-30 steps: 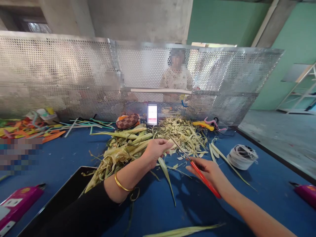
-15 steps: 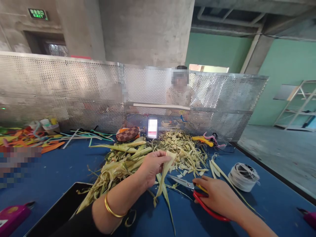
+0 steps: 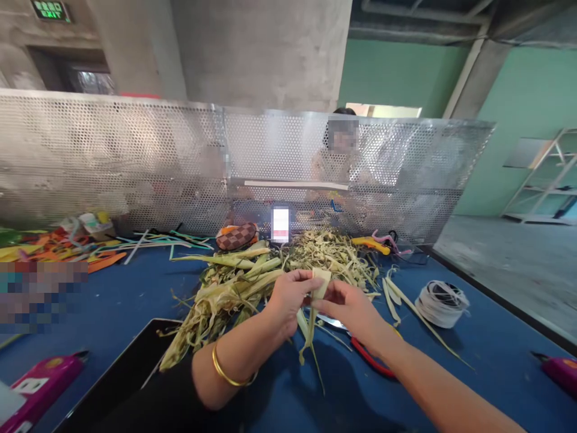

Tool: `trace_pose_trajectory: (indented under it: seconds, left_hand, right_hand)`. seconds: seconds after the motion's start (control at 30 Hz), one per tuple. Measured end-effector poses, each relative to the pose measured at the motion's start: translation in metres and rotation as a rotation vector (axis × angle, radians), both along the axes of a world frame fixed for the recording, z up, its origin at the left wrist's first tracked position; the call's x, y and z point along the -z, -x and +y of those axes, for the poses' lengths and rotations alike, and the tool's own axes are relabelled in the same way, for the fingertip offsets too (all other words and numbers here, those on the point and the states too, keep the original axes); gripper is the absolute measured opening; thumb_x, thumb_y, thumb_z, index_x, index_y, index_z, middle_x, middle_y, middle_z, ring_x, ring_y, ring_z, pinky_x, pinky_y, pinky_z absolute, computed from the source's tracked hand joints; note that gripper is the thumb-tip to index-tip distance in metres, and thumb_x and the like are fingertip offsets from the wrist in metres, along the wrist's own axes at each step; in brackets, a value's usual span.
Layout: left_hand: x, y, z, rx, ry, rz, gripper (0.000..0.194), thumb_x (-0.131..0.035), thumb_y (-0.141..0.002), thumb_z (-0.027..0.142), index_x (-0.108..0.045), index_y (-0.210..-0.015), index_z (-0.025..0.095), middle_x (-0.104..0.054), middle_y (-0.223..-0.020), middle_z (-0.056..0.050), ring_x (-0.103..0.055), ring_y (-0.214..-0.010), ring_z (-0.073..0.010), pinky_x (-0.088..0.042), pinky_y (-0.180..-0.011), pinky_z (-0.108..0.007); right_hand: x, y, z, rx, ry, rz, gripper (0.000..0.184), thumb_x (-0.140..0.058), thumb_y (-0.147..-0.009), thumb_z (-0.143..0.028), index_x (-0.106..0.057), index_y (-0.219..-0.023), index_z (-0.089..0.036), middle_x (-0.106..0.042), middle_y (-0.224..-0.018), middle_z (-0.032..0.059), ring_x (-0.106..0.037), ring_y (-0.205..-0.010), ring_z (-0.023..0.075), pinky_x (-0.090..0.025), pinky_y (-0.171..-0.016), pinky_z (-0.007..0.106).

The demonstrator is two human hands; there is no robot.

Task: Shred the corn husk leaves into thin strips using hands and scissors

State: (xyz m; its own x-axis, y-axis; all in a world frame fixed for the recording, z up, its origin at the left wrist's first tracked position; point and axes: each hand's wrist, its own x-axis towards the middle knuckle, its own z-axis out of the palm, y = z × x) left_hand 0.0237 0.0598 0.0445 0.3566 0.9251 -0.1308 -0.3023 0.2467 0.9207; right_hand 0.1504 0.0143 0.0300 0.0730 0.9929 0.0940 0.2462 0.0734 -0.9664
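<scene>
My left hand (image 3: 288,297) pinches a pale corn husk (image 3: 321,281) between thumb and fingers, its narrow tail hanging down. Against the right side of the same husk, my right hand (image 3: 349,307) closes its thumb and fingertips. Red-handled scissors (image 3: 372,359) lie on the blue table under my right hand, partly covered by it. Just beyond my hands is a heap of cut husk scraps (image 3: 331,249). A pile of long, whole husks (image 3: 216,300) spreads to the left behind my left forearm.
A perforated metal screen (image 3: 279,144) stands across the back, with a person behind it. On the right are a white string roll (image 3: 442,304) and a yellow-handled tool (image 3: 370,244). A black tray (image 3: 130,355) and a magenta glue gun (image 3: 49,385) sit at left; a lit phone (image 3: 280,224) stands behind.
The scissors were in my right hand and now lie on the table. My right hand has moved left and up to the husk held by my left hand.
</scene>
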Motion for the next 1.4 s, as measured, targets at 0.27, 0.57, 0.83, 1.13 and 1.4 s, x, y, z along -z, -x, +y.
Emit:
trace_pose_trajectory:
  seconds: [0.27, 0.57, 0.83, 1.13, 1.4]
  left_hand:
    - [0.009, -0.001, -0.001, 0.198, -0.082, 0.146, 0.04, -0.083, -0.05, 0.038, -0.06, -0.072, 0.014, -0.06, -0.066, 0.0, -0.056, -0.059, -0.0119, -0.043, -0.053, -0.024]
    - [0.016, -0.001, 0.003, 0.4, -0.042, 0.138, 0.04, -0.083, -0.048, 0.039, -0.061, -0.07, 0.013, -0.065, -0.071, -0.004, -0.059, -0.067, -0.0136, -0.044, -0.062, -0.025]
    - [0.027, -0.01, 0.003, 0.212, -0.1, 0.188, 0.023, -0.066, -0.069, 0.036, -0.059, -0.076, 0.016, -0.054, -0.059, 0.003, -0.045, -0.05, -0.0082, -0.036, -0.051, -0.022]
    - [0.041, -0.015, 0.001, 0.086, -0.408, 0.323, 0.015, -0.057, -0.074, 0.03, -0.057, -0.072, 0.015, -0.055, -0.064, 0.002, -0.047, -0.061, -0.0106, -0.036, -0.059, -0.022]
    - [0.033, -0.012, -0.002, 0.146, -0.328, 0.315, 0.026, -0.069, -0.064, 0.038, -0.055, -0.067, 0.016, -0.052, -0.059, 0.003, -0.045, -0.056, -0.0094, -0.034, -0.055, -0.022]
  right_hand:
    - [0.0, -0.005, -0.005, 0.111, -0.058, 0.184, 0.032, -0.072, -0.063, -0.046, -0.056, -0.06, -0.018, -0.053, -0.049, -0.0041, -0.048, -0.05, 0.0119, -0.038, -0.051, 0.025]
    - [0.0, -0.023, -0.004, -0.004, -0.015, 0.239, 0.026, -0.07, -0.065, -0.041, -0.065, -0.072, -0.016, -0.06, -0.063, -0.0014, -0.051, -0.06, 0.0125, -0.039, -0.058, 0.026]
    - [0.0, -0.027, 0.0, 0.119, 0.008, 0.307, 0.03, -0.076, -0.056, -0.042, -0.067, -0.067, -0.016, -0.065, -0.061, 0.0007, -0.058, -0.061, 0.015, -0.042, -0.057, 0.026]
    - [0.007, -0.014, -0.004, 0.157, 0.124, 0.531, 0.031, -0.081, -0.052, -0.037, -0.063, -0.065, -0.016, -0.056, -0.054, -0.0031, -0.051, -0.053, 0.0101, -0.039, -0.046, 0.02]
    - [0.008, -0.007, -0.003, 0.205, 0.118, 0.513, 0.023, -0.074, -0.056, -0.034, -0.066, -0.07, -0.017, -0.063, -0.065, 0.0007, -0.052, -0.056, 0.0119, -0.039, -0.045, 0.021]
